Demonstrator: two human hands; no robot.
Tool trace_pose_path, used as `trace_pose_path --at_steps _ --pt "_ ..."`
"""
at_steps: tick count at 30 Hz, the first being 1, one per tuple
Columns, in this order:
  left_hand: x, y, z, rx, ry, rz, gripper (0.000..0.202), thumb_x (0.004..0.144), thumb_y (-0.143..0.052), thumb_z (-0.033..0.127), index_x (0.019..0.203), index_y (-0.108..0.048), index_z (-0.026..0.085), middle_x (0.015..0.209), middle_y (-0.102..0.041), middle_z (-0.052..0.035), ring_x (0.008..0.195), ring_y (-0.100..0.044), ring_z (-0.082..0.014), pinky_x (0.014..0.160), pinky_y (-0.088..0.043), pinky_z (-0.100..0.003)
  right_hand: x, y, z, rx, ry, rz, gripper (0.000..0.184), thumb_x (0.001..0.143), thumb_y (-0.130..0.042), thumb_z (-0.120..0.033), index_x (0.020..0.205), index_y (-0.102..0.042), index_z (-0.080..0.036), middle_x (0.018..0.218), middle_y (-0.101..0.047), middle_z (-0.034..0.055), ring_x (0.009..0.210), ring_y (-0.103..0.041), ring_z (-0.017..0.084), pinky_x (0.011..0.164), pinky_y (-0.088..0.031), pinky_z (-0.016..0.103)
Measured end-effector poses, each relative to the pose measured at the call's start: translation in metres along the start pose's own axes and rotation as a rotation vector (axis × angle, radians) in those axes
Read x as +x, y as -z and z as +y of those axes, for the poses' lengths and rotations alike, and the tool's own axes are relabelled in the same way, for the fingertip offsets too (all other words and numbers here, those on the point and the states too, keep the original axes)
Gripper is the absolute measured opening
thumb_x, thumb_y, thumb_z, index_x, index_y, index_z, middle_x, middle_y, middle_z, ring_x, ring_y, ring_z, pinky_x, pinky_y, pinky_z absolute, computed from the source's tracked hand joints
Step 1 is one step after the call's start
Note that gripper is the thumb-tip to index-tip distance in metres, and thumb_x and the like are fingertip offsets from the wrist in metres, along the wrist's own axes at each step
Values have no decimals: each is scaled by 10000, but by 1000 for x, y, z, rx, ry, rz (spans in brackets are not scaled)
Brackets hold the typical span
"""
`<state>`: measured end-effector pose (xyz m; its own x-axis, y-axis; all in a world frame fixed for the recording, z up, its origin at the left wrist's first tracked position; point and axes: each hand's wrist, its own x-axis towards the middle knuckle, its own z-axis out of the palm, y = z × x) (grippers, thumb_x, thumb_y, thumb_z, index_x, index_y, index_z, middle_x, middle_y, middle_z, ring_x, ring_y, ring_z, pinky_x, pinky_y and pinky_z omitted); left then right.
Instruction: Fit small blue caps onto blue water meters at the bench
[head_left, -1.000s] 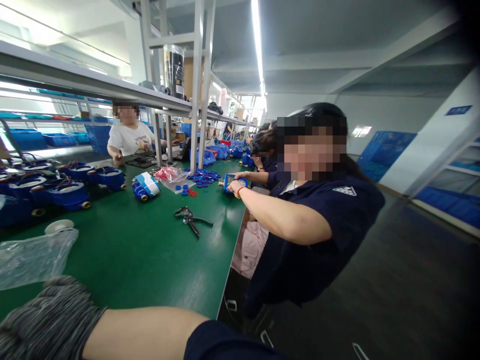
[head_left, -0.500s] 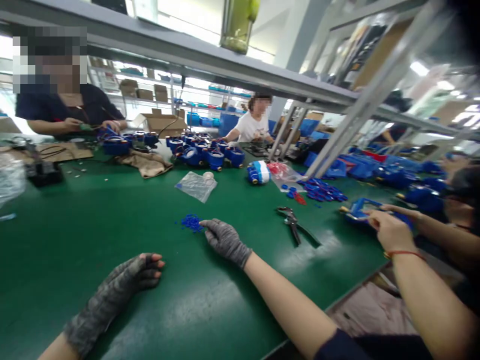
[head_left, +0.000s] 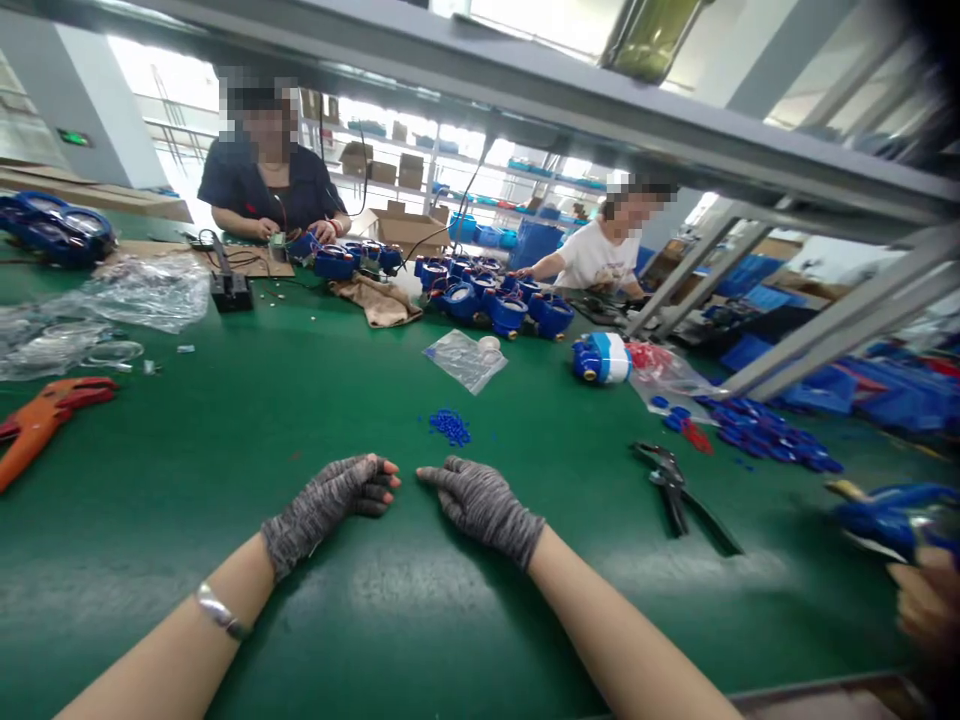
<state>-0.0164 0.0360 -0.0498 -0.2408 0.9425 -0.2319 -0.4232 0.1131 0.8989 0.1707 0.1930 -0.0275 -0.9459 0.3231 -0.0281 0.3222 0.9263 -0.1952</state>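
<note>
— Pellets [head_left: 450,427], small and blue, in a little heap: where do they lie?
— The pellets sit on the green table [head_left: 225,470], just beyond the wearer's hands and touched by neither.
— And the hands?
— Both wear grey knit gloves and rest palm down, holding nothing. The left hand [head_left: 330,500], nearer than the pellets and to their left, is loosely curled, with bare fingertips showing. The right hand [head_left: 484,503], straight before the pellets on the near side, lies flatter, its fingers stretched toward the left one. The two are close but apart.
— What lies around the pellets?
— Just behind them is a clear plastic bag [head_left: 465,358]. Farther behind is a cluster of blue meters [head_left: 502,308], with a tan cloth [head_left: 379,300] to its left. Right of the pellets and slightly back lies a blue-and-white meter [head_left: 604,358]; right and nearer lie black pliers [head_left: 675,485]. Far left of the pellets is an orange tool [head_left: 45,420].
— Other people?
— Well right of the pellets, a co-worker's hand [head_left: 926,600] is at a blue meter [head_left: 885,510], both blurred. Far behind the pellets, a person in a dark top [head_left: 262,185] and a person in a white shirt [head_left: 596,262] are at the table.
</note>
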Motion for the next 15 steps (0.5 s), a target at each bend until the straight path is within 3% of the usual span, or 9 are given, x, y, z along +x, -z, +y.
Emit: trace_pose_path --at_steps 4,9,12,15 --pt "0 -1 1 4 1 9 463 824 -637 500 1068 -667 107 1044 -675 -184 863 -659 -247 787 -541 -378 1 6 -7 -70 -22 -68 439 894 -405 -259 1296 -581 -266 1035 -649 102 927 -631 229 775 -483 310" --pt "1 0 2 12 -2 7 471 820 -638 505 1069 -667 107 1045 -676 -187 861 -662 -250 790 -548 -381 -8 8 5 -3 -116 -55 419 902 -405 -256 1271 -601 -227 1075 -678 92 999 -635 220 866 -485 308" --pt "0 1 2 24 -3 -1 467 835 -620 498 1084 -660 105 1068 -672 -189 891 -662 -264 811 -550 -391 -38 4 17 39 -207 -28 411 895 -425 -264 1256 -615 -220 1088 -689 86 1010 -642 219 904 -490 323" --pt "0 4 1 39 15 0 443 845 -613 483 1088 -661 117 1078 -678 -170 921 -663 -267 842 -552 -390 -93 -3 23 102 -294 41 399 886 -441 -272 1236 -631 -250 1095 -693 64 989 -651 215 908 -506 346"
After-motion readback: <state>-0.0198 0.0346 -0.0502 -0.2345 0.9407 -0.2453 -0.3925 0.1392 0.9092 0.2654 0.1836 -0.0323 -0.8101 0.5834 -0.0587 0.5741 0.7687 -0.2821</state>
